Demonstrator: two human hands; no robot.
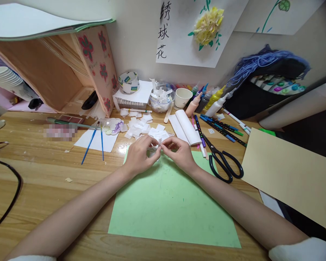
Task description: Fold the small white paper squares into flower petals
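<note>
My left hand (141,155) and my right hand (181,155) meet fingertip to fingertip above the far edge of a green sheet of paper (174,203). Both are closed in a pinch on a small piece of white paper (160,142), mostly hidden by the fingers. Just beyond them lies a loose pile of cut white paper pieces (138,127). A partly rolled white paper (188,127) rests near my right hand, with black-handled scissors (225,165) farther right.
Paintbrushes (89,145) lie on white paper at left, beside a small palette (112,127). A bowl of paper scraps (162,98), a paper cup (182,98) and paint bottles (206,101) stand at the back. Markers (222,128) and a cream board (293,174) lie right.
</note>
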